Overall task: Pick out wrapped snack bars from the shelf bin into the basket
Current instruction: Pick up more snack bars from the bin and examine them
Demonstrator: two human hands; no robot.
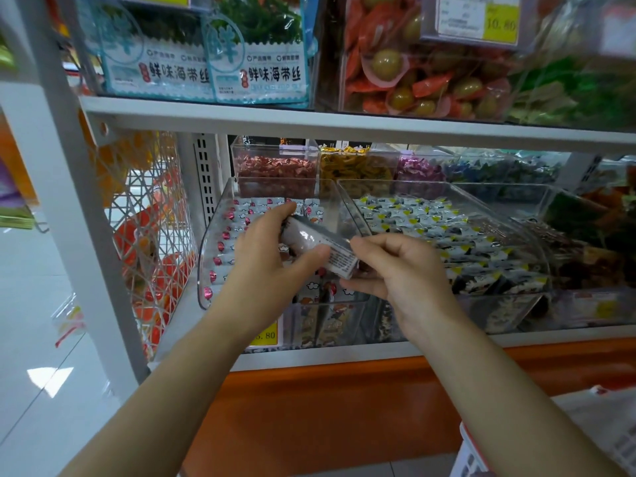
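Up top you have two teal-and-white packets side by side, the left packet [161, 75] and the right packet [272, 75], each printed 鲜味海带丝 under a big circled 鲜 (the smaller lines on them are too blurred to read). A yellow price tag [500, 24] on the clear bin [430, 84] to their right says 10.80. A lower yellow tag [265, 335] at the front of the lower shelf [344, 356] shows 6.80, its start hidden. The wrapped snack bar [339, 258] carries fine print too small to read.
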